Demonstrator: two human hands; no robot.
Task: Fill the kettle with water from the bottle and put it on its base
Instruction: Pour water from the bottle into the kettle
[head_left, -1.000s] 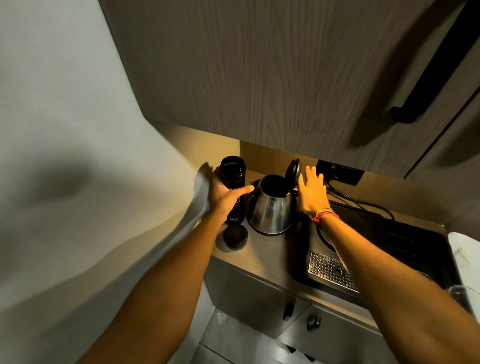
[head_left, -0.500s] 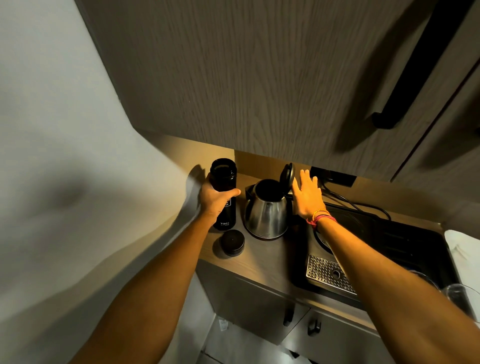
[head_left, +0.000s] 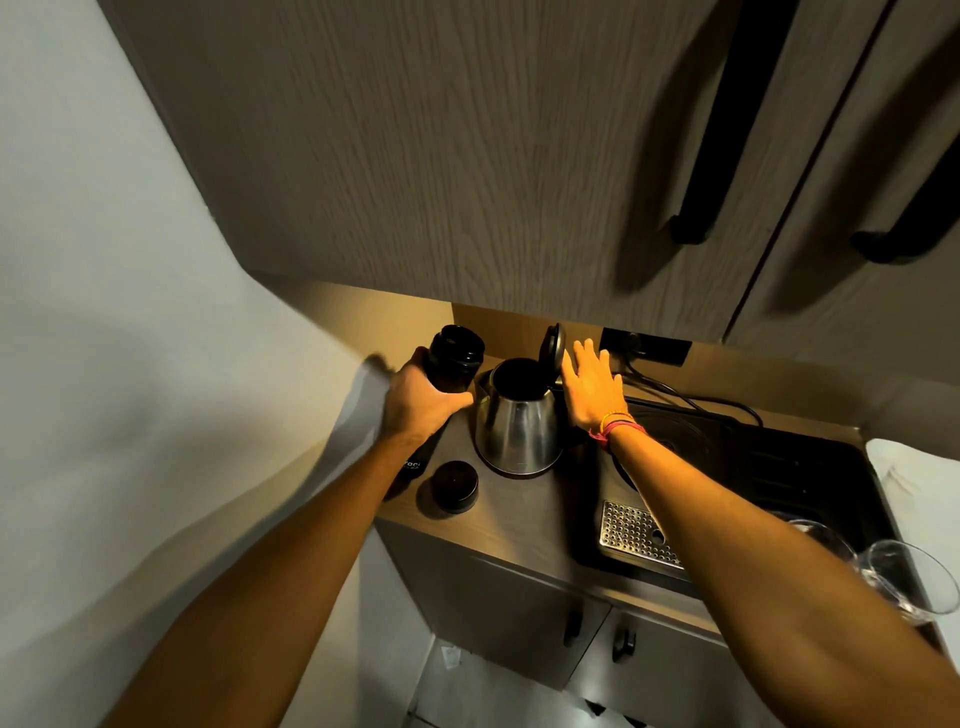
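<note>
A steel kettle (head_left: 519, 431) stands on the counter with its black lid (head_left: 551, 346) flipped up, its mouth open. My left hand (head_left: 418, 402) is wrapped around a black uncapped bottle (head_left: 455, 358), which tilts with its mouth toward the kettle. The bottle's black cap (head_left: 453, 487) lies on the counter in front of it. My right hand (head_left: 592, 384) hovers flat, fingers apart, just right of the raised lid, holding nothing. I cannot make out the kettle's base.
A black sink (head_left: 810, 478) with a metal drain grid (head_left: 631, 532) lies right of the kettle. Clear glasses (head_left: 904, 577) stand at the right edge. A wall socket (head_left: 647, 347) with cables sits behind. A low wooden cupboard (head_left: 467, 156) hangs overhead; a wall closes the left.
My left hand has lifted the bottle off the counter and tipped it toward the kettle. My right hand has stayed beside the open lid.
</note>
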